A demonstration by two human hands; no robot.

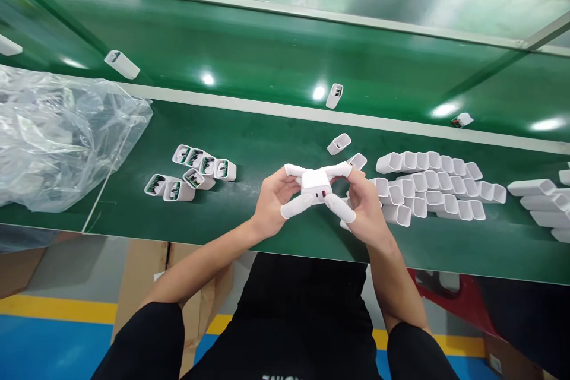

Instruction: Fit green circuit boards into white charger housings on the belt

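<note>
Between my two hands is a white charger housing (pixel 315 181), its port end with a small slot and a dark red port turned toward me. My left hand (pixel 276 196) grips its left side with thumb and forefinger, both in white finger cots. On the other side my right hand (pixel 360 202) pinches it the same way, also with white finger cots. Just beyond my right hand lies a white shell (pixel 339 143), and another shell (pixel 357 161) is partly covered by my fingers. Left of my hands several housings with circuit boards inside (pixel 180 191) stand in a cluster.
Rows of white hollow shells (pixel 427 181) lie to the right, with more shells (pixel 534 187) at the far right. A clear plastic bag (pixel 66 136) covers the left end of the green bench (pixel 249 219). Loose housings (pixel 335 96) and a small board piece (pixel 462 120) sit along the back.
</note>
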